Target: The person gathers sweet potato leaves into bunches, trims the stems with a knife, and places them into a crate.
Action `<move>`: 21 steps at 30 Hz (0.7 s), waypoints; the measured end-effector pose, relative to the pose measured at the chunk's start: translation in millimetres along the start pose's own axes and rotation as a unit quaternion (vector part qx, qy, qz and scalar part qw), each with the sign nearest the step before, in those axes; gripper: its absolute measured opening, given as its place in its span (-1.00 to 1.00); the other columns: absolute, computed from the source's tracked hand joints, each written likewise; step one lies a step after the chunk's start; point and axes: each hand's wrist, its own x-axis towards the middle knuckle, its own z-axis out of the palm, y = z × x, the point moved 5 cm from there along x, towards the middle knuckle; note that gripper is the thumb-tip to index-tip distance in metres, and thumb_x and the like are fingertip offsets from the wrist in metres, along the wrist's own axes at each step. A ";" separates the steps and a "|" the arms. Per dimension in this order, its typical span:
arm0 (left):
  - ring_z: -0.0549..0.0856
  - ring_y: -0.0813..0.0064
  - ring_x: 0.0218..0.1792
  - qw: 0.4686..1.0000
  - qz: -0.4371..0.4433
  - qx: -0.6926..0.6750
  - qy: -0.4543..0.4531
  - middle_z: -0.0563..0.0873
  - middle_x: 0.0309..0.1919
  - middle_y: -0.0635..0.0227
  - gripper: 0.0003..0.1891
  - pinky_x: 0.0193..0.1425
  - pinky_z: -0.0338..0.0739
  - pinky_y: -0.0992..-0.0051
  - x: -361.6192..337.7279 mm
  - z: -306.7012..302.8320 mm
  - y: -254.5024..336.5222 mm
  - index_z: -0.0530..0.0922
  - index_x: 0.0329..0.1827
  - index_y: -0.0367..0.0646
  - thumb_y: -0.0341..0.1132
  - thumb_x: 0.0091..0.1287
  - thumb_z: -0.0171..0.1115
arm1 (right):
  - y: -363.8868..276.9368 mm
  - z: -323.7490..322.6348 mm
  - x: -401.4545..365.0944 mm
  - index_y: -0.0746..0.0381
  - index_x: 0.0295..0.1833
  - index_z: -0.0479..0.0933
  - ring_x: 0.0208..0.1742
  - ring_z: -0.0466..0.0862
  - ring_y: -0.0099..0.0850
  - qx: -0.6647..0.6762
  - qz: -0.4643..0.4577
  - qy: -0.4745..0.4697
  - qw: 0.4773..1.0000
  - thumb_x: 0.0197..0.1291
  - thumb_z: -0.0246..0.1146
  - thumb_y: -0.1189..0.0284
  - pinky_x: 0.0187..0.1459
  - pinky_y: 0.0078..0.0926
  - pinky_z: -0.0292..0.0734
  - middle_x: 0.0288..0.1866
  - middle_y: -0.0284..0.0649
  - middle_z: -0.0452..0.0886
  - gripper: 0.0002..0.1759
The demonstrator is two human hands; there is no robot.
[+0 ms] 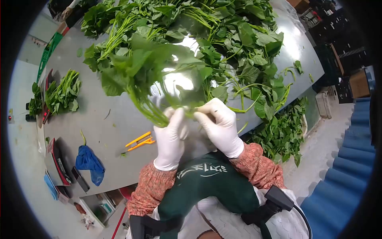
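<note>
A bunch of long-stemmed leafy greens point(139, 75) is gripped in my left hand point(171, 135), which wears a white glove. Its stem ends come out by the fingers, and its leaves fan upward over the table. Close beside it, my gloved right hand point(219, 125) is closed in a pinch on green stem or leaf near the left fingertips; the exact piece is blurred. Orange-handled thread snips point(139, 141) lie on the metal table point(99, 127), left of my left hand. A large heap of the same greens point(238, 32) spreads across the far side.
At the left, a smaller bunch of greens point(63, 91) rests near the table's edge. A crumpled blue cloth or bag point(90, 163) and a dark phone-like slab point(80, 179) lie nearer. More greens point(278, 131) sit below the right edge, with blue corrugated material point(342, 171) beyond.
</note>
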 end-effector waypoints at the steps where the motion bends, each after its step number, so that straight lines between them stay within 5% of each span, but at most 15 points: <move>1: 0.20 0.80 -0.73 0.999 0.033 -0.024 0.009 0.35 -0.66 0.62 -0.90 -0.63 0.03 0.64 1.4 -10.7 3.9 0.54 -0.23 -0.20 -0.36 0.42 0.19 | 1.4 -7.1 2.5 0.31 -0.24 0.59 -0.35 0.46 -0.65 0.000 0.012 0.038 0.999 0.16 0.31 0.63 -0.28 -0.69 0.38 -0.34 -0.37 0.53 -0.94; 3: 0.28 0.76 -0.67 0.994 0.075 -0.075 0.009 0.38 -0.62 0.57 -0.89 -0.60 0.09 0.65 5.8 -37.9 27.0 0.51 -0.18 -0.15 -0.31 0.45 0.14 | 12.7 -30.9 5.5 0.34 -0.31 0.56 -0.37 0.46 -0.64 0.016 0.041 0.121 0.992 0.22 0.26 0.62 -0.31 -0.67 0.37 -0.37 -0.37 0.54 -0.96; 4: 0.35 0.73 -0.62 0.989 0.109 -0.095 0.015 0.42 -0.58 0.53 -0.89 -0.58 0.14 0.66 8.7 -49.5 34.6 0.51 -0.16 -0.14 -0.30 0.45 0.12 | 12.4 -51.9 11.3 0.35 -0.25 0.56 -0.37 0.46 -0.65 -0.081 0.034 0.134 0.987 0.23 0.25 0.61 -0.32 -0.67 0.39 -0.37 -0.37 0.55 -0.98; 6: 0.49 0.67 -0.42 0.984 0.145 -0.059 0.090 0.52 -0.46 0.42 -0.89 -0.50 0.27 0.66 3.9 -47.3 56.3 0.49 -0.14 -0.12 -0.29 0.42 0.13 | 34.7 -75.1 16.1 0.34 -0.08 0.52 -0.41 0.56 -0.59 -0.012 0.118 0.131 0.984 0.20 0.31 0.53 -0.33 -0.61 0.50 -0.35 -0.30 0.60 -0.79; 8: 0.53 0.56 -0.28 0.988 0.139 -0.055 0.023 0.57 -0.35 0.31 -0.89 -0.41 0.38 0.59 7.5 -49.8 53.3 0.45 -0.11 -0.13 -0.35 0.37 0.10 | 23.5 -62.1 15.9 0.33 0.09 0.44 -0.33 0.63 -0.48 -0.121 0.081 0.093 0.985 0.14 0.38 0.40 -0.27 -0.53 0.55 -0.14 -0.19 0.61 -0.56; 10: 0.52 0.52 -0.30 0.991 0.113 -0.072 -0.029 0.58 -0.36 0.30 -0.88 -0.39 0.39 0.56 9.3 -40.2 44.3 0.42 -0.10 -0.13 -0.40 0.34 0.08 | 25.9 -34.3 8.1 0.42 0.26 0.31 0.06 0.56 -0.06 -0.418 -0.099 0.032 0.902 -0.06 0.48 0.09 0.06 -0.14 0.48 0.05 0.09 0.51 -0.11; 12: 0.47 0.42 -0.35 0.982 0.090 -0.121 -0.111 0.51 -0.45 0.31 -0.84 -0.41 0.32 0.54 10.6 -30.6 35.3 0.39 -0.11 -0.15 -0.46 0.25 0.02 | 36.2 -14.6 13.9 0.46 0.29 0.27 0.15 0.51 0.02 -0.479 -0.111 0.032 0.870 -0.09 0.47 0.04 0.15 -0.10 0.41 0.09 0.15 0.48 -0.03; 13: 0.41 0.44 -0.37 0.983 0.078 -0.138 -0.098 0.42 -0.48 0.35 -0.84 -0.39 0.30 0.54 8.0 -28.1 36.5 0.37 -0.12 -0.13 -0.45 0.26 0.03 | 47.3 -13.2 17.6 0.43 0.27 0.36 0.09 0.56 -0.10 -0.490 -0.022 0.000 0.871 -0.08 0.49 0.20 0.15 -0.32 0.45 0.10 0.09 0.52 -0.15; 16: 0.31 0.48 -0.43 0.977 0.112 -0.122 -0.136 0.31 -0.54 0.41 -0.88 -0.37 0.24 0.52 2.1 -35.6 56.8 0.36 -0.15 -0.12 -0.43 0.27 0.04 | 90.1 -45.0 19.3 0.41 0.18 0.45 0.05 0.59 -0.29 -0.191 0.058 -0.008 0.980 0.04 0.39 0.39 0.12 -0.49 0.42 0.06 -0.03 0.59 -0.41; 18: 0.29 0.54 -0.45 0.971 0.143 -0.128 -0.144 0.28 -0.61 0.49 -0.94 -0.36 0.21 0.52 -1.2 -37.9 70.3 0.41 -0.18 -0.11 -0.36 0.34 0.02 | 83.9 -72.7 16.2 0.38 0.13 0.50 0.05 0.58 -0.46 0.172 0.191 0.017 0.966 0.12 0.28 0.54 0.11 -0.56 0.41 0.04 -0.19 0.63 -0.58; 21: 0.27 0.58 -0.51 0.974 0.117 -0.131 -0.140 0.22 -0.70 0.58 -0.87 -0.35 0.19 0.53 3.6 -44.1 59.7 0.48 -0.07 -0.11 -0.32 0.45 -0.01 | 76.0 -110.2 14.4 0.36 0.15 0.48 0.00 0.53 -0.56 0.230 0.162 0.054 0.958 0.23 0.21 0.52 0.07 -0.58 0.41 0.00 -0.33 0.59 -0.63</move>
